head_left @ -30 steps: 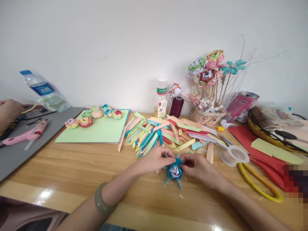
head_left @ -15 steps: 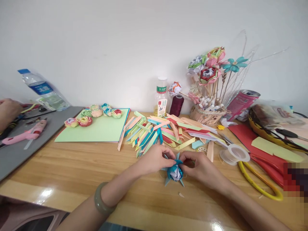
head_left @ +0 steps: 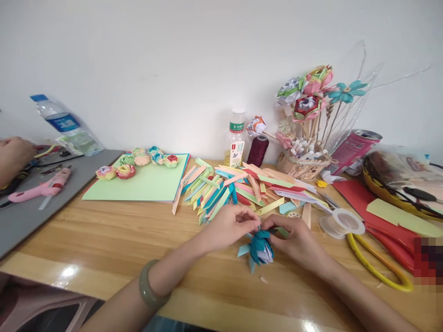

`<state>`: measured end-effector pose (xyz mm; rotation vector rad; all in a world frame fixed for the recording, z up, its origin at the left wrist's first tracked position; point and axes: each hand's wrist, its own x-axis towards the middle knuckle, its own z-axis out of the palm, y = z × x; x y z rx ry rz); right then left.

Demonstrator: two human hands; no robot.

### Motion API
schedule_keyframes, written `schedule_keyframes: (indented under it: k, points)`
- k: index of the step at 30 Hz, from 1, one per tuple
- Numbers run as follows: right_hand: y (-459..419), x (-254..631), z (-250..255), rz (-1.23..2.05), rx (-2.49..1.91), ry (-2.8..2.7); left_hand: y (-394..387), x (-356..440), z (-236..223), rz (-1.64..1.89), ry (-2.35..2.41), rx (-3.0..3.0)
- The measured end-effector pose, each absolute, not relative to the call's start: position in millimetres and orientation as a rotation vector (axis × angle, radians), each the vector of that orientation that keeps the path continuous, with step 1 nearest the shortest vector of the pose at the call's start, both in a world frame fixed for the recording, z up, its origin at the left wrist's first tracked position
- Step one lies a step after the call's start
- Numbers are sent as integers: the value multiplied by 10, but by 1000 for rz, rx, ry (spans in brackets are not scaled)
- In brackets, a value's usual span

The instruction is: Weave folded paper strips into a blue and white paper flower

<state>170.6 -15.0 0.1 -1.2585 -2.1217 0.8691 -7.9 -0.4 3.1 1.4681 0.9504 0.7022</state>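
Observation:
A blue and white folded paper flower (head_left: 261, 249) is between my two hands, just above the wooden table, with light blue strips sticking out at its left. My left hand (head_left: 232, 226) pinches at its top edge, thumb and fingers together. My right hand (head_left: 290, 237) grips it from the right, its fingertips partly hidden behind the petals. Just beyond my hands lies a pile of folded paper strips (head_left: 221, 191) in many colours. A white thread spool (head_left: 341, 223) lies to the right of my right hand.
Several small paper flowers (head_left: 125, 171) rest on green paper (head_left: 138, 186) at the left. A pink glue gun (head_left: 44, 186) and another person's hand (head_left: 15, 159) are farther left. Yellow-handled scissors (head_left: 377, 272), a basket of paper flowers (head_left: 301, 166) and a drink can (head_left: 356, 150) stand or lie right.
The paper flower has turned and tilted, so its white centre now faces lower right. Both hands have shifted slightly, and my left fingers have moved to its top. The camera view has shifted a little.

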Motion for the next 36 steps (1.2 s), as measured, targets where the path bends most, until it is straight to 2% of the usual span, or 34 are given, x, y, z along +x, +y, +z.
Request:
schedule_keyframes:
  k: [7,9,12,14,17,23,36]
  points:
    - [-140,1722,40,840,-1192,-2160,36,-73,-32,630,941,1374]
    - [-131,1745,72,708,-1171,-2144,19,-69,-27,764,957,1435]
    - [-145,1784,138,334,-1184,-1991,-33,-60,-11,1110,957,1620]
    - [-180,1787,176,257,-1201,-1915,-73,-57,-12,1313,937,1773]
    - [-243,1749,195,430,-1219,-1979,-120,-61,-29,1447,870,2027]
    - [-246,1700,149,608,-1217,-2032,-152,-76,-24,1432,816,2237]
    - [-198,1764,165,748,-1310,-1967,-64,-54,-94,1470,753,1867]
